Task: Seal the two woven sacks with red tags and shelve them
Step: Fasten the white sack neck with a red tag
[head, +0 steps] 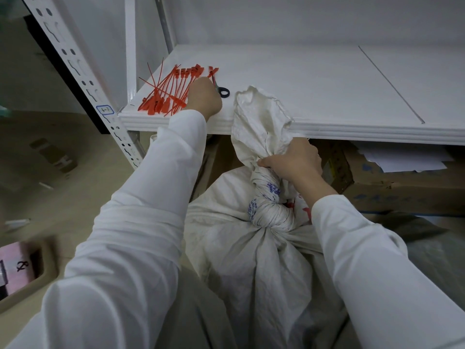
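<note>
1. Far left, on the floor, we see a cardboard tray (47, 268) holding a pink packet (17, 263).
2. Our left hand (203, 96) is on the red tags (166, 94) heaped at the shelf's (314, 79) front corner. Its fingers are hidden, so we cannot tell their state.
3. Scissors (222, 90) lie just beside it.
4. The woven sack (251, 248) stands below the shelf edge, contents unseen, top flopped onto the shelf.
5. Our right hand (294, 162) clamps its twisted neck.
6. A cardboard box (377, 190) under the shelf holds white sheets (402, 159).
</note>
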`<state>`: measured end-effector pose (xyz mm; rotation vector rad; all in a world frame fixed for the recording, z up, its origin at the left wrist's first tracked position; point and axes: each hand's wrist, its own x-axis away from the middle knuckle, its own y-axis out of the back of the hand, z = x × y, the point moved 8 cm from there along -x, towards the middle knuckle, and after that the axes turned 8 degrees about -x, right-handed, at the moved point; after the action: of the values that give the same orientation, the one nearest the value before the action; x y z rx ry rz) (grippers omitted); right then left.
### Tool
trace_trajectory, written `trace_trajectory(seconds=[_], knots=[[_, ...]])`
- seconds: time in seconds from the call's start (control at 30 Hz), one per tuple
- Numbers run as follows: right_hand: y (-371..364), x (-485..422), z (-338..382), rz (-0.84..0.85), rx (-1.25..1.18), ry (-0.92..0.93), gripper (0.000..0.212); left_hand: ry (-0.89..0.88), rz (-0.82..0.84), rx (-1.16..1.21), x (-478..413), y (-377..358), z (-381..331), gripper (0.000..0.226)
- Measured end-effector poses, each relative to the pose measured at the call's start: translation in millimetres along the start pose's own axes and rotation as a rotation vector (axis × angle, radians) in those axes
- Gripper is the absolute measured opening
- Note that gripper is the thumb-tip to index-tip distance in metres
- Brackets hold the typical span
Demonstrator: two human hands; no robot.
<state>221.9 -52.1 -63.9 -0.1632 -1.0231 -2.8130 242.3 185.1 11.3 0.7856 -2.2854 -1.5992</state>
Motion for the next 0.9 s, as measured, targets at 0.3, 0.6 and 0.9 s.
trace_trajectory(seconds=[0.3, 0.6, 0.9], knots=[[2, -3, -5, -0.01, -0.033, 0.007, 0.063, 0.191, -0.029, 0.794, 6, 21, 3, 0.012], [11, 10, -8, -0.019, -0.144, 0.115, 0.057, 0.22, 0.258, 0.991, 80, 17, 16, 0.016], [34, 39, -6, -0.075, -0.265, 0.212, 0.056, -0.225, 0.349, 0.733, 176, 30, -16, 0.008]])
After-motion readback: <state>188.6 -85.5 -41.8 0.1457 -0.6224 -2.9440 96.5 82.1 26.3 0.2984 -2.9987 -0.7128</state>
